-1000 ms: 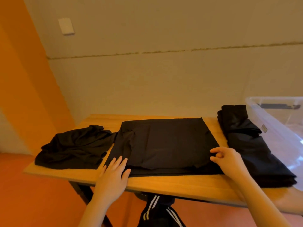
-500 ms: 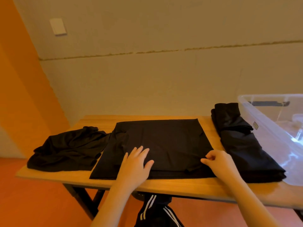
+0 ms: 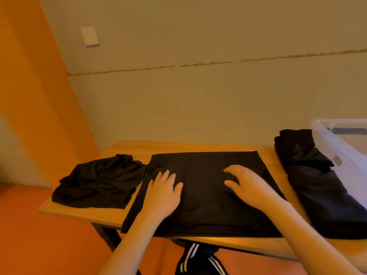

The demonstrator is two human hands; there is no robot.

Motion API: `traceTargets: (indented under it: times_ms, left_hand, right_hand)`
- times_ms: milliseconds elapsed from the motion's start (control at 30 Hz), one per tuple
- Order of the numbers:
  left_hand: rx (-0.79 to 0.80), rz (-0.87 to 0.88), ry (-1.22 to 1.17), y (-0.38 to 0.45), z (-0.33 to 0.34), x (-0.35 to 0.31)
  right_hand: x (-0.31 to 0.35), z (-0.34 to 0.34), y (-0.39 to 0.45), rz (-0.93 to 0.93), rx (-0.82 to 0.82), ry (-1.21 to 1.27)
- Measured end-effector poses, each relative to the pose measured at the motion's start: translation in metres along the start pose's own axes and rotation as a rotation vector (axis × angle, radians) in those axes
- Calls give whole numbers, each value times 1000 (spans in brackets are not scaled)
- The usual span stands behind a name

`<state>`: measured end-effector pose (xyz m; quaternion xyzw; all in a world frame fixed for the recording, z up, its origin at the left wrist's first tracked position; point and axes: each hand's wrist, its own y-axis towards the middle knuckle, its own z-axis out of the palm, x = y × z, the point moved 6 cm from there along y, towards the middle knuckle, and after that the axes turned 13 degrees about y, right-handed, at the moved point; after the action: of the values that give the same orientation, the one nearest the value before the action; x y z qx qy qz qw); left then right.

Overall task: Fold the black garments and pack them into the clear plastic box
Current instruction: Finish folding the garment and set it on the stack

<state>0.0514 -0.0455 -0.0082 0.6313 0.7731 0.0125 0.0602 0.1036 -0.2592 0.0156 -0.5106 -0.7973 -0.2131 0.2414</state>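
wooden table | white wall plate | orange floor

Three garments plain black on a light-wood table — box clear, wall strip orange, floor red-orange, trousers black, white-striped.
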Motion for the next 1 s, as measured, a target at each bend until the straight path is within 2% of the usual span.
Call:
traceTargets:
  times_ms: [67,133,267,400,500,567,667,767,900,933,1000]
  left_hand:
    - [40,44,21,31,5,-4]
    - [121,21,70,56,21,9]
    - [184,-33,119,80,44,40]
    - [211,46,156,87,46,31]
    - [134,70,-1,89,38,35]
    - [69,22,-4,90,33,56]
    - [136,-55,108,92,39,87]
    - [180,-122,122,99,40,100]
    - [141,-263,157,104,32,95]
    - [90,-243,193,104,27,83]
    - [-14,-88,225,109,16,45]
  right_hand:
    - [-10,25,14,38,163,-65]
    - [-32,37,20,96,224,-167]
    - [-62,31,17,164,168,-216]
    - [-67,31,16,190,153,-233]
    - [-69,28,17,204,117,-259]
    - [-70,29,16,212,105,-271]
    - [-69,30,16,227,113,-275]
    - [-66,29,15,224,117,-262]
    - [-66,30,14,238,172,-262]
    - [-67,29,18,255,209,-239]
    - [-67,20,34,269,220,-179]
